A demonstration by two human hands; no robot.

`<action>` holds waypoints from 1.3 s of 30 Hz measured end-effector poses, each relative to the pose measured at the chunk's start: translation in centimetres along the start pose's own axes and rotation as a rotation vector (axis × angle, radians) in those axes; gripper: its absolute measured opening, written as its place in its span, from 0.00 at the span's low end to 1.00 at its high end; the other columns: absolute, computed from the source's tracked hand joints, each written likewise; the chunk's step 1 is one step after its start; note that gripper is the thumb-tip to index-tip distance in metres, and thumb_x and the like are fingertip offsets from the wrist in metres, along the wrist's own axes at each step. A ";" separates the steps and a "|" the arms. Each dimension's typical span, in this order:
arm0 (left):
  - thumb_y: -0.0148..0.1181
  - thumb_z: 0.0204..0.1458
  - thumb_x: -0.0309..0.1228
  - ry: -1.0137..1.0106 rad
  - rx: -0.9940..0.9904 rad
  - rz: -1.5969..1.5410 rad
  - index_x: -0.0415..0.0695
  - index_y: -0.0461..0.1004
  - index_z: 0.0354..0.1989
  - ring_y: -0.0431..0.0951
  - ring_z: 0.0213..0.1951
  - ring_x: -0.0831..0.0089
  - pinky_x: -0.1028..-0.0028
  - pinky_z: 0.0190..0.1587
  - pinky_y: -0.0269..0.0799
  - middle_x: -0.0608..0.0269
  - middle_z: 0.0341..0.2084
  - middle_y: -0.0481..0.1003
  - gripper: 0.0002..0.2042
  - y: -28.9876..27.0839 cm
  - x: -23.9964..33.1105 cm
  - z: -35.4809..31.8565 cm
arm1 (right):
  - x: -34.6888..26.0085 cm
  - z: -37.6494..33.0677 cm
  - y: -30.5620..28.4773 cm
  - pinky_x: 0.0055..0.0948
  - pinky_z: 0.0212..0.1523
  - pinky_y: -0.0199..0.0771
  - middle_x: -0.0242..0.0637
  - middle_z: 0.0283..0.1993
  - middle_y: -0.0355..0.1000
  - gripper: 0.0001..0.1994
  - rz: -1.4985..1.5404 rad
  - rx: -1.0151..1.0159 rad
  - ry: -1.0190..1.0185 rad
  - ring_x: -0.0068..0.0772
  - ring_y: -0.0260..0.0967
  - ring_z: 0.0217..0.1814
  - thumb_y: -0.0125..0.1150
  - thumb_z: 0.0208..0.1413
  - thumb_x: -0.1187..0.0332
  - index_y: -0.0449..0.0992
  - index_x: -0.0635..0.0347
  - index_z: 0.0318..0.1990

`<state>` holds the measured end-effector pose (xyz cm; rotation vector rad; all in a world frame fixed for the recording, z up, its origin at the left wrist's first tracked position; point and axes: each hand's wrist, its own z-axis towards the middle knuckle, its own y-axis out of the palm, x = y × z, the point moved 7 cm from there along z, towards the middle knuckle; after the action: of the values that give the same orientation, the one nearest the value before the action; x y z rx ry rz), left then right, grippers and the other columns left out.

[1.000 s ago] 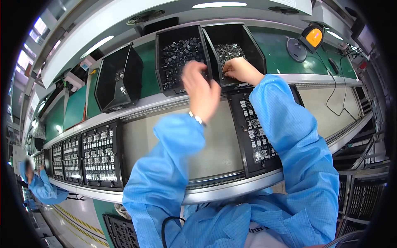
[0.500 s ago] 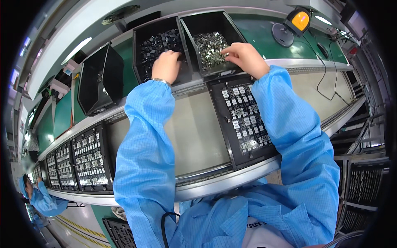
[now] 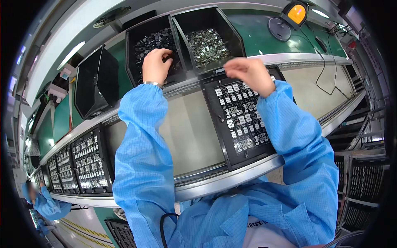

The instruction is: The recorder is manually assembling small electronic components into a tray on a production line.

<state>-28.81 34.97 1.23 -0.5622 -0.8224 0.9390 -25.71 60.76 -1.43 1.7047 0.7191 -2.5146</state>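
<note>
At the far left end of the line, a co-worker in blue (image 3: 51, 204), beside a row of black-framed circuit panels (image 3: 89, 161) set edge to edge. On the floor at near left, yellow stripes (image 3: 84, 233) and a black slotted tray (image 3: 120, 233). Farther back, on the green bench (image 3: 264, 35), a black bin (image 3: 97, 82), standing apart from two fuller ones. To its right, a second black bin (image 3: 155, 25) with dark small pieces (image 3: 153, 41) heaped inside. Over the near part of that heap, the left hand (image 3: 157, 66), palm down, with a band (image 3: 153, 84) at the wrist; thumb tip a little apart from the forefinger, with the other fingers hidden. Cannot tell whether closed on a piece or touching the heap. Near that wrist, a bare pale stretch of conveyor (image 3: 194, 132) between metal rails. Just right of the second bin, a third black bin (image 3: 202, 18), holding shiny metal pieces (image 3: 209, 47). Nearer, on the conveyor, a black-framed panel (image 3: 240, 120) bearing rows of white and silvery parts. Above its far edge, the right hand (image 3: 250, 74), blurred, with fingers bent and bunched toward the left; cannot tell whether pinched on anything. At far right, an orange-and-black lamp (image 3: 297, 14), a round grey disc (image 3: 279, 29) and a thin black cable (image 3: 318, 80) trailing onto the conveyor. At near right, a dark slotted rack (image 3: 364, 186).
</note>
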 end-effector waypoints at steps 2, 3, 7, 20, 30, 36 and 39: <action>0.65 0.41 0.22 -0.108 0.061 -0.175 0.42 0.79 0.37 0.75 0.28 0.78 0.79 0.36 0.72 0.63 0.27 0.77 0.11 -0.9 -0.5 -0.3 | 1.5 -0.9 1.8 0.22 0.39 0.75 0.37 0.35 0.77 0.06 -0.008 -0.159 0.101 0.23 0.75 0.35 0.61 0.51 0.78 0.78 0.67 0.37; 0.64 0.42 0.21 -0.217 0.114 -0.366 0.40 0.79 0.33 0.76 0.28 0.76 0.79 0.34 0.72 0.63 0.28 0.76 0.08 -1.3 0.1 -0.7 | 2.6 -1.4 2.2 0.21 0.39 0.75 0.37 0.35 0.77 0.06 -0.026 -0.198 0.144 0.22 0.74 0.35 0.62 0.50 0.78 0.78 0.67 0.36; 0.61 0.45 0.18 -0.248 0.156 -0.729 0.39 0.78 0.35 0.77 0.34 0.79 0.79 0.39 0.73 0.64 0.32 0.77 0.08 -1.1 3.1 -4.1 | 4.5 -2.2 2.9 0.25 0.39 0.74 0.37 0.35 0.76 0.07 -0.163 -0.231 -0.072 0.29 0.74 0.38 0.61 0.48 0.77 0.79 0.62 0.37; 0.57 0.49 0.18 -0.635 -0.357 -1.270 0.36 0.76 0.40 0.77 0.39 0.76 0.78 0.46 0.72 0.60 0.37 0.77 0.09 4.6 8.0 -11.3 | 2.5 -2.8 4.2 0.33 0.42 0.68 0.35 0.32 0.69 0.12 -0.418 -0.232 -0.274 0.38 0.67 0.39 0.55 0.49 0.80 0.72 0.58 0.42; 0.57 0.49 0.19 -0.691 -0.359 -1.276 0.35 0.76 0.41 0.77 0.38 0.77 0.79 0.43 0.72 0.58 0.35 0.78 0.10 6.1 6.6 -11.4 | 2.9 -2.6 4.4 0.32 0.37 0.68 0.33 0.29 0.67 0.13 -0.363 -0.185 -0.188 0.35 0.65 0.36 0.56 0.47 0.81 0.70 0.59 0.41; 0.56 0.49 0.17 -0.631 -0.359 -1.243 0.35 0.76 0.40 0.77 0.40 0.75 0.78 0.44 0.72 0.59 0.35 0.78 0.10 7.1 6.1 -11.6 | -0.3 -1.9 3.1 0.24 0.41 0.70 0.36 0.37 0.68 0.21 -0.326 -0.164 -0.244 0.29 0.68 0.39 0.62 0.46 0.80 0.70 0.60 0.50; 0.55 0.48 0.15 -0.523 -0.303 -1.171 0.36 0.75 0.42 0.77 0.39 0.77 0.79 0.42 0.72 0.62 0.36 0.77 0.12 7.9 5.8 -11.6 | -3.1 -1.5 0.4 0.23 0.40 0.70 0.36 0.40 0.70 0.17 -0.259 -0.016 -0.256 0.25 0.69 0.40 0.59 0.49 0.81 0.71 0.62 0.48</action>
<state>-21.20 42.99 -9.15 -0.0050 -1.5274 -0.1522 -23.03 60.26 0.72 1.3225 0.9868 -2.8143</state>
